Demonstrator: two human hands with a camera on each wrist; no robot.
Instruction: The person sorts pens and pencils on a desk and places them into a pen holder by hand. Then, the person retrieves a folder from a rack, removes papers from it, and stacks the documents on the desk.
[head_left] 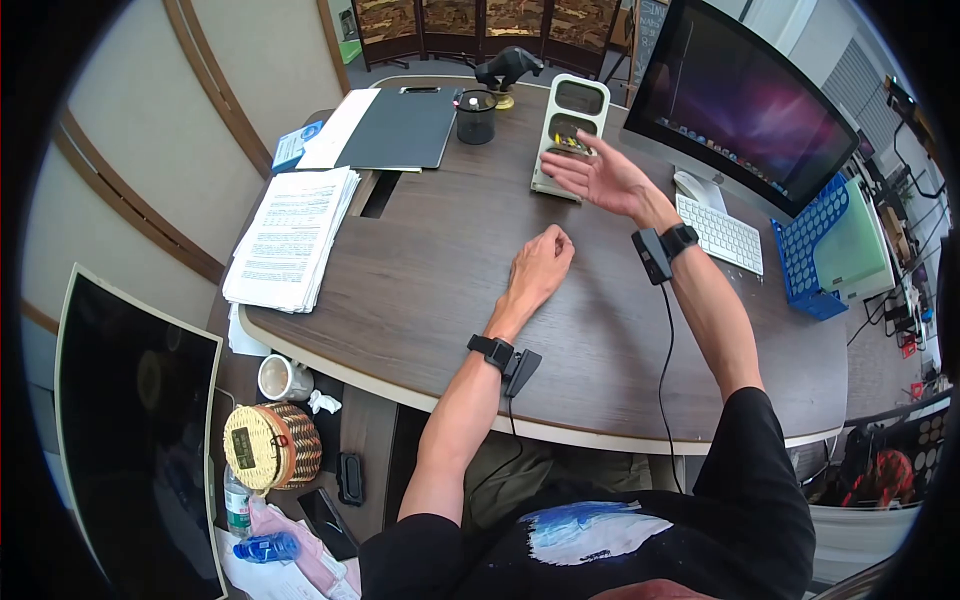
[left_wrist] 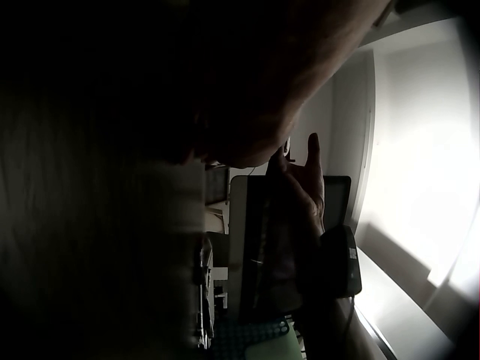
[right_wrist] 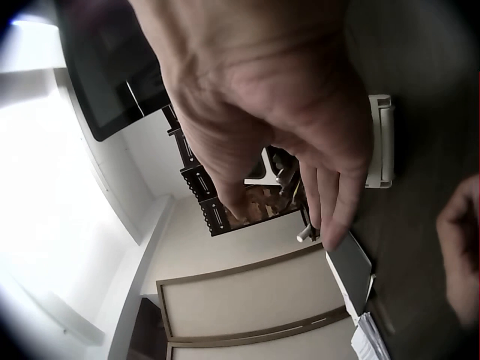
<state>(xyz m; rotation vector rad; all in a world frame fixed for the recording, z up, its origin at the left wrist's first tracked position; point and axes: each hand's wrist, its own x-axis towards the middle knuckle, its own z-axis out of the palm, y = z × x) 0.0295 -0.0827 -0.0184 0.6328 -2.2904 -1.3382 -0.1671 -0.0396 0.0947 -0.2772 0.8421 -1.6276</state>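
My left hand [head_left: 540, 268] rests on the brown desk [head_left: 430, 270], its fingers loosely curled with nothing in them. To its right, my right hand [head_left: 607, 180] is held up over the desk, palm showing, fingers and thumb extended and apart. It overlaps the lower part of a white upright stand [head_left: 542, 165] with rounded openings in the head view; small yellow and black items show in one opening. From the right wrist, the open right palm [right_wrist: 292, 112] fills the upper middle, with part of the white stand [right_wrist: 384, 142] behind it. The left wrist view is very dark.
A monitor [head_left: 740, 100], keyboard [head_left: 722, 235] and blue file holder [head_left: 805, 255] stand at the right. Toward the back are a black pen cup [head_left: 476, 120], a dark clipboard [head_left: 405, 125] and a bird-like figurine [head_left: 510, 68]. Stacked papers [head_left: 290, 240] lie left, above a wicker basket [head_left: 265, 450].
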